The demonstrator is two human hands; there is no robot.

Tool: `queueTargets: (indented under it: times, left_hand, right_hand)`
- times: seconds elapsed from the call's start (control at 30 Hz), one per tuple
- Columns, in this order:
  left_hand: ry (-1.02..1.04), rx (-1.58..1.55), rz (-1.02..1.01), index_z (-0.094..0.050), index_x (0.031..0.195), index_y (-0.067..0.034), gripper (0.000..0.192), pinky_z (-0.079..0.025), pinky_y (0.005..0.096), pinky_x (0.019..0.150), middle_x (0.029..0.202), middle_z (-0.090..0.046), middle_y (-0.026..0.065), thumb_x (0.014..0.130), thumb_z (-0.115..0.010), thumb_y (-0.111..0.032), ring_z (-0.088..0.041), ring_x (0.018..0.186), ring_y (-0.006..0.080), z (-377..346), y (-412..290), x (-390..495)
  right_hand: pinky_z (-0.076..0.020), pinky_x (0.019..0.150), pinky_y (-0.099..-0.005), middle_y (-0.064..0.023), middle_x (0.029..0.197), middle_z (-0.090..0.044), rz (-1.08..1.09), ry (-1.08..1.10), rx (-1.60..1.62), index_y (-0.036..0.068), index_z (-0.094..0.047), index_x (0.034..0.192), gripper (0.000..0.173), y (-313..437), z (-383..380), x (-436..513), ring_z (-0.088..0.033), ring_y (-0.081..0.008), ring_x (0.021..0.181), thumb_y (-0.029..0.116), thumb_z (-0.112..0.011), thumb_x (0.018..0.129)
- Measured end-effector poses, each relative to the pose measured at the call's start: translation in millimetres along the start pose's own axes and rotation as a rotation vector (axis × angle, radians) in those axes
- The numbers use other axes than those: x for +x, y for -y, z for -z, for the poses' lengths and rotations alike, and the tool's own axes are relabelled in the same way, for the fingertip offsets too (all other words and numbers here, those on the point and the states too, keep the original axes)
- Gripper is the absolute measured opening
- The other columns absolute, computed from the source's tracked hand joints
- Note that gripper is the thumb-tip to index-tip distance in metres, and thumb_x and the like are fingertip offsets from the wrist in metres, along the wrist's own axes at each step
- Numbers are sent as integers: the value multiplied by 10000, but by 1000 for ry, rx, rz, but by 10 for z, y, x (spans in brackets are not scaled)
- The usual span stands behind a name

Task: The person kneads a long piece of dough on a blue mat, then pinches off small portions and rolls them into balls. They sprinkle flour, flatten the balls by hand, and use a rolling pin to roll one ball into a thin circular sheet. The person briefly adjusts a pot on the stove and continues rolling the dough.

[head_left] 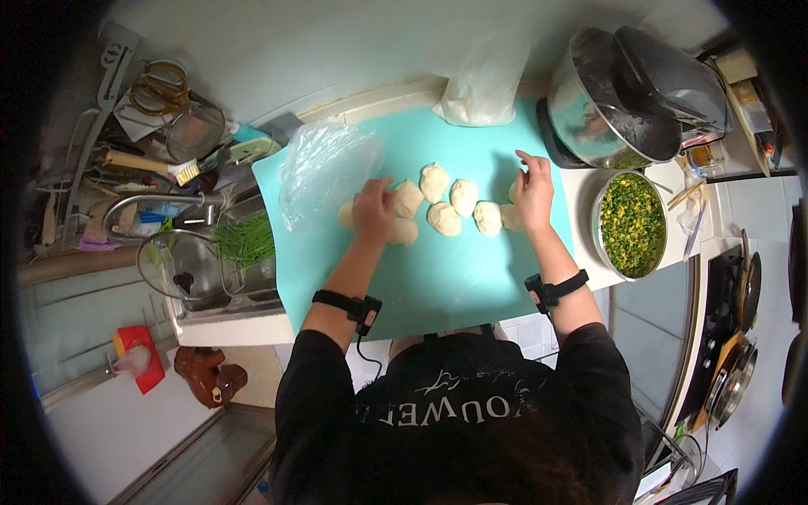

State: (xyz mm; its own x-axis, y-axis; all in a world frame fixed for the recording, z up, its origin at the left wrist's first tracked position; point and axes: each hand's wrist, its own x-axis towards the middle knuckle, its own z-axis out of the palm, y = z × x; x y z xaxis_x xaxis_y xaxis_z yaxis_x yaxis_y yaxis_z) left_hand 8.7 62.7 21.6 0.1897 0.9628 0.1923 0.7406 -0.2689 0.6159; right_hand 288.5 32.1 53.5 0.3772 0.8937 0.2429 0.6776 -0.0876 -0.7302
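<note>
Several pale dough balls [444, 219] lie in a loose zigzag row across a turquoise mat [442, 278]. At the row's left end, my left hand [374, 205] is over some of the dough balls, its fingers bent; whether it grips one is hidden. My right hand [534, 189] is at the right end, fingers apart and raised, partly covering a dough ball beneath or behind it. A crumpled clear plastic sheet or bag [328, 170] rests on the mat's left part. A plastic bag of white powder [476, 104] stands at the back edge.
A steel bowl of chopped greens with yellow bits [633, 224] stands right of the mat, below a mixer with a large steel bowl [606, 120]. At left are a sink faucet [164, 199], long green stalks [249, 243] and a glass lid [183, 265]. A stove [713, 328] is far right.
</note>
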Motion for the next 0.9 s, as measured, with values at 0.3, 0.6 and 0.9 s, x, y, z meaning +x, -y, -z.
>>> queueTargets:
  times: [0.3,0.6,0.9]
  left_hand:
    - [-251,188,-2,-567,1065,-92,325,-384,417,883,1064,-575,135,749,-646,-97,-521,1023,321,467,475,167]
    - [-326,182,607,-428,1241,11,635,-291,432,1019,1256,-447,232,735,-706,-252,-384,1208,355,851,1385,77]
    - [-224,1,69,-481,1211,-63,466,-287,423,1023,1294,-433,147,775,-640,-110,-375,1213,327,719,513,117]
  right_hand:
    - [-489,661,-281,-131,872,-629,281,-100,59,12,-636,986,180,647,151,741,-634,-204,741,6,-605,809]
    - [-477,762,-371,-139,908,-633,550,-209,-145,22,-609,931,145,932,-110,627,-605,-302,835,134,-567,850]
    - [-476,805,-425,-127,1097,-593,364,391,-897,43,-616,973,219,1071,-82,1943,-579,-318,960,101,-481,810]
